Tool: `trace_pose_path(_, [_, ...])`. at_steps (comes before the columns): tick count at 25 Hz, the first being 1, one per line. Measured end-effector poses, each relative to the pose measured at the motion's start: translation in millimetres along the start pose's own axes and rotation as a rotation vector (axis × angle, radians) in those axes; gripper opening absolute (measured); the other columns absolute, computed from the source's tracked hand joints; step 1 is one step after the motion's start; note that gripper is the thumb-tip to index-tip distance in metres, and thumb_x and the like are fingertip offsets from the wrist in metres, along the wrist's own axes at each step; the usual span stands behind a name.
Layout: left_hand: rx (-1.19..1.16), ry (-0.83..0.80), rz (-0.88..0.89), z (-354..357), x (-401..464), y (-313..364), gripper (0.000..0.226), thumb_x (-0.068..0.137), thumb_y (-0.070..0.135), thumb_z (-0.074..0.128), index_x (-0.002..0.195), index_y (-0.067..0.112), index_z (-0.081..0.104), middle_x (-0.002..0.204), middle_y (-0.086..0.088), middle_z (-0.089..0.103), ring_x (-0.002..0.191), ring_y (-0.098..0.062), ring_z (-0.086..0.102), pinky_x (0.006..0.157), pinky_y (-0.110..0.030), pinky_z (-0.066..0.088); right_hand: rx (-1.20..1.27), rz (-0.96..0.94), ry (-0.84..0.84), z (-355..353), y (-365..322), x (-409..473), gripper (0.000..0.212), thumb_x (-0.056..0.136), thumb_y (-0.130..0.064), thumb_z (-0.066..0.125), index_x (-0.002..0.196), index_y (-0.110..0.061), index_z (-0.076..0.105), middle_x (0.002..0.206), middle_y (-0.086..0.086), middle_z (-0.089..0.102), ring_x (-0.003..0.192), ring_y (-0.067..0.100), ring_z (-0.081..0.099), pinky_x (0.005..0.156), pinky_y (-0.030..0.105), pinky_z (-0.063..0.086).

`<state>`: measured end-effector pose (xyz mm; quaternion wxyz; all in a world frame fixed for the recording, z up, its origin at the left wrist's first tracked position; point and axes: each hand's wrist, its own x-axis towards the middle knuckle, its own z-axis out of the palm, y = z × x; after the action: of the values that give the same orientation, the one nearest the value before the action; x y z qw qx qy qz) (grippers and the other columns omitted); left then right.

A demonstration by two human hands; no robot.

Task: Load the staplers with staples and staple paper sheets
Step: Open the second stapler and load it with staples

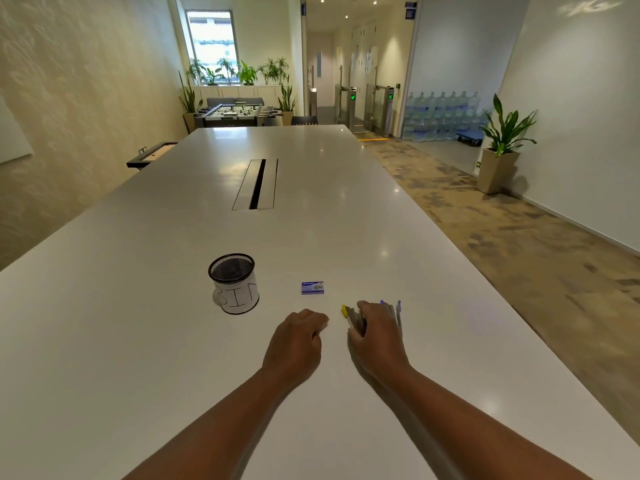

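Head view is showing one long white table (145,306) with two bare forearms reaching over its near edge. The left hand (294,344) is resting knuckles-up on the tabletop with its fingers curled under; something pale is just showing beneath the fingertips, but I cannot tell whether the hand is gripping it. The right hand (379,336) is lying just beside it, toward the table's right edge, with its fingers curling over a cluster of staplers (356,318). A yellow tip is sticking out at the left of the cluster and two blue-purple tips at the far side, yet blur is keeping the exact count uncertain. One small blue staple box (312,287) is lying flat a little farther from the near edge, between the two hands' line and the table's middle, touching neither hand. One black mesh cup (233,284), wrapped in a white label with handwritten letters, is standing upright to the left of the box, well apart from it. One cable slot (258,184) is running along the table's centre.
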<state>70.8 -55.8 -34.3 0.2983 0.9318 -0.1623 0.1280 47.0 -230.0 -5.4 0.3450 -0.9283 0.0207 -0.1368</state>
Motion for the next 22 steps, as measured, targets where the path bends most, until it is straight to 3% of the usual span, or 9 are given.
trace_pose_path(2, [-0.042, 0.03, -0.048, -1, -1, -3, 0.039, 0.095, 0.017, 0.052, 0.131, 0.022, 0.063, 0.128, 0.006, 0.066, 0.115, -0.015, 0.06, 0.098, -0.031, 0.05, 0.175, 0.029, 0.033, 6, 1, -3, 0.017, 0.084, -0.003, 0.061, 0.09, -0.018, 0.062, 0.085, -0.007, 0.06, 0.08, 0.014, 0.056, 0.073, 0.029, 0.044])
trace_pose_path(4, [-0.046, 0.064, -0.067, -3, -2, -3, 0.044, 0.098, 0.033, 0.053, 0.14, 0.02, 0.057, 0.135, 0.004, 0.063, 0.122, -0.016, 0.058, 0.103, -0.03, 0.047, 0.419, 0.162, 0.025, 7, -5, -4, 0.028, 0.088, -0.003, 0.064, 0.111, -0.017, 0.067, 0.102, -0.007, 0.066, 0.093, 0.01, 0.064, 0.086, 0.027, 0.052])
trace_pose_path(6, [-0.057, 0.079, -0.097, -6, -1, -3, 0.048, 0.102, 0.04, 0.047, 0.145, 0.02, 0.052, 0.139, 0.002, 0.062, 0.125, -0.018, 0.055, 0.106, -0.034, 0.045, 0.675, 0.297, -0.038, 8, -12, -3, 0.027, 0.091, -0.003, 0.065, 0.114, -0.016, 0.067, 0.111, -0.003, 0.07, 0.099, 0.01, 0.066, 0.091, 0.028, 0.054])
trace_pose_path(8, [-0.129, 0.061, -0.097, -9, 1, -3, 0.047, 0.104, 0.045, 0.04, 0.146, 0.027, 0.05, 0.131, 0.0, 0.066, 0.12, -0.021, 0.059, 0.101, -0.039, 0.047, 0.907, 0.368, -0.154, 9, -15, -1, 0.025, 0.093, 0.0, 0.063, 0.115, -0.011, 0.069, 0.111, 0.008, 0.073, 0.097, 0.017, 0.069, 0.086, 0.028, 0.056])
trace_pose_path(11, [-0.211, 0.056, 0.0, -12, 0, -5, 0.032, 0.101, 0.046, 0.04, 0.128, 0.04, 0.056, 0.111, 0.008, 0.07, 0.101, -0.014, 0.064, 0.087, -0.037, 0.052, 1.071, 0.307, -0.36, 13, -14, 1, 0.02, 0.096, 0.0, 0.056, 0.11, 0.001, 0.07, 0.097, 0.026, 0.067, 0.084, 0.029, 0.062, 0.077, 0.032, 0.054])
trace_pose_path(14, [-0.227, 0.022, 0.067, -13, 0, -3, 0.016, 0.103, 0.033, 0.048, 0.112, 0.038, 0.061, 0.1, 0.012, 0.064, 0.091, -0.009, 0.061, 0.08, -0.033, 0.053, 0.987, 0.216, -0.405, 18, -17, 1, 0.022, 0.097, -0.017, 0.063, 0.101, 0.004, 0.065, 0.083, 0.02, 0.059, 0.077, 0.027, 0.054, 0.078, 0.042, 0.054])
trace_pose_path(16, [-0.218, -0.01, 0.055, -13, -1, -2, 0.019, 0.104, 0.03, 0.044, 0.102, 0.033, 0.063, 0.093, 0.013, 0.062, 0.086, -0.008, 0.06, 0.076, -0.035, 0.053, 0.748, 0.136, -0.311, 19, -23, -4, 0.028, 0.101, -0.027, 0.059, 0.091, -0.001, 0.062, 0.07, 0.009, 0.062, 0.063, 0.019, 0.058, 0.063, 0.035, 0.052])
trace_pose_path(18, [-0.216, -0.039, 0.018, -12, -2, -2, 0.026, 0.106, 0.034, 0.038, 0.092, 0.028, 0.06, 0.085, 0.011, 0.064, 0.08, -0.008, 0.061, 0.071, -0.039, 0.053, 0.646, 0.089, -0.255, 19, -26, -9, 0.034, 0.103, -0.035, 0.052, 0.09, -0.005, 0.059, 0.066, 0.002, 0.064, 0.056, 0.016, 0.061, 0.057, 0.034, 0.053])
trace_pose_path(22, [-0.283, -0.075, -0.026, -14, -6, 5, 0.035, 0.107, 0.044, 0.031, 0.091, 0.024, 0.054, 0.079, 0.007, 0.069, 0.075, -0.008, 0.066, 0.067, -0.036, 0.056, 0.617, 0.049, -0.207, 17, -27, -16, 0.039, 0.106, -0.039, 0.045, 0.091, -0.005, 0.058, 0.067, 0.0, 0.066, 0.05, 0.019, 0.063, 0.059, 0.046, 0.058])
